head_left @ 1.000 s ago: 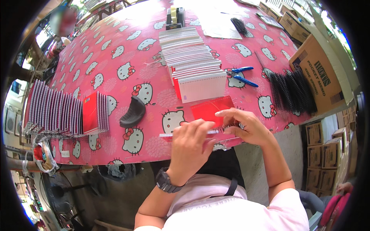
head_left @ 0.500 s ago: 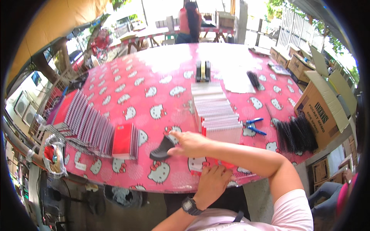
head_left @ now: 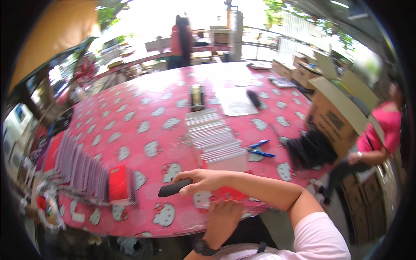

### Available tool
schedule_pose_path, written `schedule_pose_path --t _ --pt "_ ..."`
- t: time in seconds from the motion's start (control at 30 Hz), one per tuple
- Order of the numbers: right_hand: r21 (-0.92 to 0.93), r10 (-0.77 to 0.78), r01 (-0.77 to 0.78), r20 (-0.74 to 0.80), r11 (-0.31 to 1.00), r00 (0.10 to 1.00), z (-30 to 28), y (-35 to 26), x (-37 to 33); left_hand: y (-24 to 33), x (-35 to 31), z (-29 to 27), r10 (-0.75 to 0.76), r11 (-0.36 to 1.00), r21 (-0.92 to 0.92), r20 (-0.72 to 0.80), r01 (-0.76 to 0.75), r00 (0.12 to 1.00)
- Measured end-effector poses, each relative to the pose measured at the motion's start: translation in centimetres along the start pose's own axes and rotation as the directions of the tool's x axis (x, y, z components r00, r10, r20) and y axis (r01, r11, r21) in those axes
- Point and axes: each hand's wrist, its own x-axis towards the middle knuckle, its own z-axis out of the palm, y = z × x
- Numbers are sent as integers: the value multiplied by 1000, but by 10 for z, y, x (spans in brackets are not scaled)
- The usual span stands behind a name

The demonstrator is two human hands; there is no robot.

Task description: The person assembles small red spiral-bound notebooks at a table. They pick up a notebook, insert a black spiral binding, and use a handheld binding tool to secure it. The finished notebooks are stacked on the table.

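Note:
My right hand is closed around a smooth black elongated object, whose exact kind I cannot make out. The right arm reaches leftward across the table in front of me. Close to the near table edge, my left hand, with a dark watch at its wrist, lies with its fingers on a red-covered notebook. That notebook is partly hidden under both arms. Just beyond my right forearm stands a long row of notebooks with pale page edges showing.
Spiral notebooks fill the left side, beside a short red stack. Blue-handled pliers, black spiral coils and an open carton are at right. A tape dispenser stands farther back. A person in pink is at right.
The view has shifted, and the person at right shows more. My right hand still holds the black object, now turned and appearing narrower. My left hand stays at the notebook.

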Motion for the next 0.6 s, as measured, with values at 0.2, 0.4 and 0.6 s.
schedule_pose_path --t 0.2,0.4,0.6 --pt "248 -86 175 -332 953 939 -29 35 -178 -10 4 2 35 998 -51 -7 -35 999" --pt "-539 -99 -507 -745 673 660 14 90 -232 -3 14 -5 24 999 -46 -41 -25 999" --pt "-528 -154 -587 -809 613 567 19 100 -215 -12 12 0 -3 1000 26 -5 3 1000"
